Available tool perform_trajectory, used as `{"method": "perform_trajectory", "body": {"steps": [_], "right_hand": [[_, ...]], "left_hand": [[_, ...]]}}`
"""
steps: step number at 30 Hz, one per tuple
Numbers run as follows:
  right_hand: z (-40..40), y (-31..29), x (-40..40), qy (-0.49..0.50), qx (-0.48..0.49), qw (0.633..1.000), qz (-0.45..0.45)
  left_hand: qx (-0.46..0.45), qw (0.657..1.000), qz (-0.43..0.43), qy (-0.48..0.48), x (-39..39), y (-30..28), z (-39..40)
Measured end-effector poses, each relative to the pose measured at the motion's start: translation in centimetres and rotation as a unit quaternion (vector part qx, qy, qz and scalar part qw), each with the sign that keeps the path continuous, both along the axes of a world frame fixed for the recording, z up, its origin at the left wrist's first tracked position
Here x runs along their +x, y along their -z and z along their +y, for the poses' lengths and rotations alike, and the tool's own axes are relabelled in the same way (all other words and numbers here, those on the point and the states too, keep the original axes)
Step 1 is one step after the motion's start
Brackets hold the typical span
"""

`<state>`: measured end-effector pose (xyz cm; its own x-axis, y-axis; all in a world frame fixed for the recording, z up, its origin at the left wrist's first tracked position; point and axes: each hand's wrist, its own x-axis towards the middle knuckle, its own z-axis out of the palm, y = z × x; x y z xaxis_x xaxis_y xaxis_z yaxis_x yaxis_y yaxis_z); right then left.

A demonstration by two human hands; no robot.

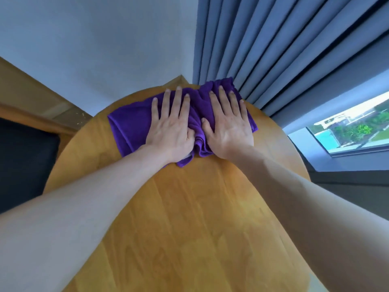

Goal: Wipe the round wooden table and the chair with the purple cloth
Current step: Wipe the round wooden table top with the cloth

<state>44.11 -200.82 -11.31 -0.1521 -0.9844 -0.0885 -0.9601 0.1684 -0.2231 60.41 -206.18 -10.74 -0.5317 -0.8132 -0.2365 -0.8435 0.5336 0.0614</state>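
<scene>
- round wooden table (189,218) is filling most of the view; its far edge is sitting close to the blue curtain (273,49) and the white wall (94,39), which likely explains why both arms are reaching fully outstretched.
- a dark seat-like shape (23,161) is showing at the left edge, possibly the chair; cannot confirm, and it is not being touched.
- purple cloth (130,127) is lying spread at the far side of the tabletop, bunching into a ridge between the two hands, probably from both palms pushing inward.
- left hand (170,131) is lying flat on the cloth, fingers straight and spread, pressing rather than gripping; thumb is tucking toward the ridge.
- right hand (228,127) is mirroring it, flat with fingers extended toward the curtain, holding nothing in a grasp.
- judgement: table wiping is under way; chair is not yet being wiped.
</scene>
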Motion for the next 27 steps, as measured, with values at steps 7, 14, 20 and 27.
{"method": "perform_trajectory", "body": {"steps": [7, 14, 20, 27], "right_hand": [[5.1, -0.4, -4.8, 0.092, 0.013, 0.996, -0.003], [12.1, -1.0, -5.3, 0.183, 0.015, 0.982, -0.043], [18.0, -0.9, -2.5, 0.258, 0.009, 0.964, -0.068], [20.9, -1.5, -1.4, 0.227, 0.029, 0.97, -0.086]], "left_hand": [[0.004, 0.998, 0.025, 0.059, -6.0, 0.1, 3.2], [0.037, 0.99, 0.047, 0.131, -7.8, -0.1, 8.2], [0.061, 0.977, 0.054, 0.195, -6.5, -0.2, 12.7], [0.086, 0.946, 0.06, 0.308, -2.1, -0.3, 12.5]]}}
